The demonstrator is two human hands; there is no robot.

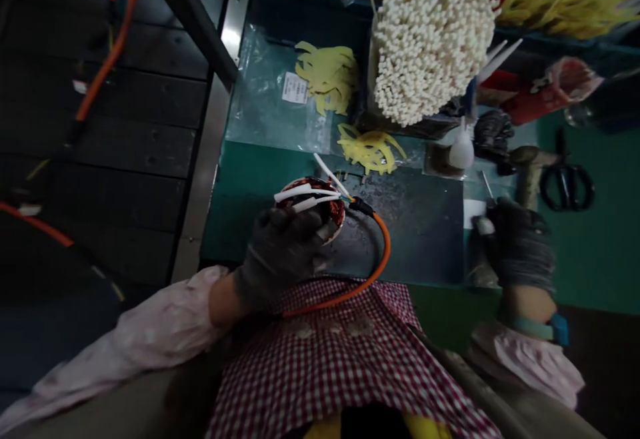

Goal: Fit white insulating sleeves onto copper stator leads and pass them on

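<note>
My left hand (285, 245), in a dark grey glove, grips the near side of a round copper-wound coil (336, 213). White sleeves (300, 192) lie over the coil's top, on wires that join an orange cable (385, 245) through a black wrap. That cable curves back toward the checked apron. Off to the right, my right hand (520, 242), gloved too, is closed around a dark tool with a thin metal shaft (487, 187) pointing away from me. A pale rounded tip shows by its thumb. The tool's exact kind is unclear.
Yellow strips (373, 149) lie beyond the coil, more on a plastic bag (280, 119). Farther back stands a bundle of white tubes (425, 45). Black scissors (567, 182), a hammer (530, 165), a small white-capped bottle (461, 152) and a red bag (550, 95) sit at the right.
</note>
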